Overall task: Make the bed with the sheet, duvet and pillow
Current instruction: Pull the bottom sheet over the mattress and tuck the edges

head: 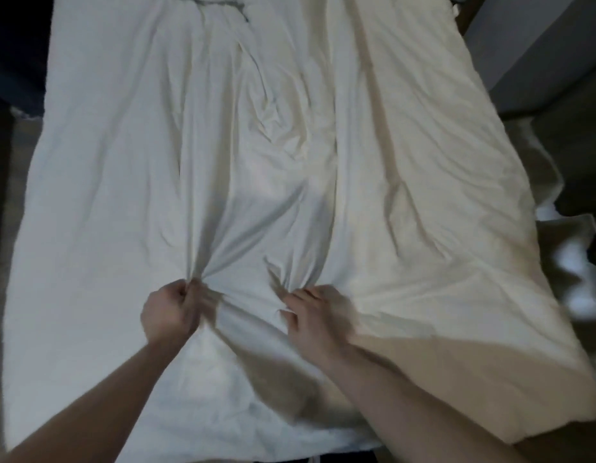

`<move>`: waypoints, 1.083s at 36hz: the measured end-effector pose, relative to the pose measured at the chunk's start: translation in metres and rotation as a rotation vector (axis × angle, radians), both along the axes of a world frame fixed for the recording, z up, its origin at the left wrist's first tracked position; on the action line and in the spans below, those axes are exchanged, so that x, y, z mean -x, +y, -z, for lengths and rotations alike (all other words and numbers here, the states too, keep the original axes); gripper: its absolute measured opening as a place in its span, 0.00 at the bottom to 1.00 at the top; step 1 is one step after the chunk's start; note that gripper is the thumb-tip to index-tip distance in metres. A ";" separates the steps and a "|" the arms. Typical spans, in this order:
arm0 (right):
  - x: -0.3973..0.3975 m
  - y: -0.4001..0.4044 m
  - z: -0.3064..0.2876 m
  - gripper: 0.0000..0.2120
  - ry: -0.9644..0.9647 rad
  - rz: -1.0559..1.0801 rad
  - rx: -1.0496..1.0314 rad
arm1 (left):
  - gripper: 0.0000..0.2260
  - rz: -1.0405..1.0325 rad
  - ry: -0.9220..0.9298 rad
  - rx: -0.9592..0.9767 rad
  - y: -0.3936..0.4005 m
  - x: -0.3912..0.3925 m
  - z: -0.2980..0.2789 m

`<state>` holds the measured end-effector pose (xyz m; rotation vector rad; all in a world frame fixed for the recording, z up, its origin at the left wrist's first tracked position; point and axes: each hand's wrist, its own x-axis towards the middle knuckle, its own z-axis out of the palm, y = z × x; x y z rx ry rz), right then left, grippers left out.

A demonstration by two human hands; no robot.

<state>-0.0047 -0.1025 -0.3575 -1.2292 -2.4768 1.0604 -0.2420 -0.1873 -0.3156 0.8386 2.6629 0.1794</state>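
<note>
A white duvet [256, 145] lies spread over the whole bed, creased lengthwise down its middle. Near the foot end my left hand [169, 312] grips a bunched fold of the duvet, and wrinkles fan out from the fist. My right hand [316, 315] rests on the duvet close beside it, with its fingertips dug into a second gathered fold. No sheet or pillow can be told apart from the white cloth.
More crumpled white cloth [567, 248] lies on the floor to the right of the bed. A grey wall or panel [530, 48] stands at the upper right. Dark floor [12, 55] runs along the left side.
</note>
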 end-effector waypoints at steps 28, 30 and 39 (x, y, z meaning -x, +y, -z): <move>0.104 -0.041 0.027 0.35 -0.352 0.418 0.273 | 0.16 0.446 -0.072 0.299 0.180 0.128 0.010; 0.101 -0.050 0.026 0.30 -0.357 0.462 0.292 | 0.12 0.466 -0.041 0.269 0.174 0.140 0.008; 0.105 -0.078 0.013 0.31 -0.421 0.413 0.286 | 0.20 0.358 -0.014 0.127 0.085 0.206 0.003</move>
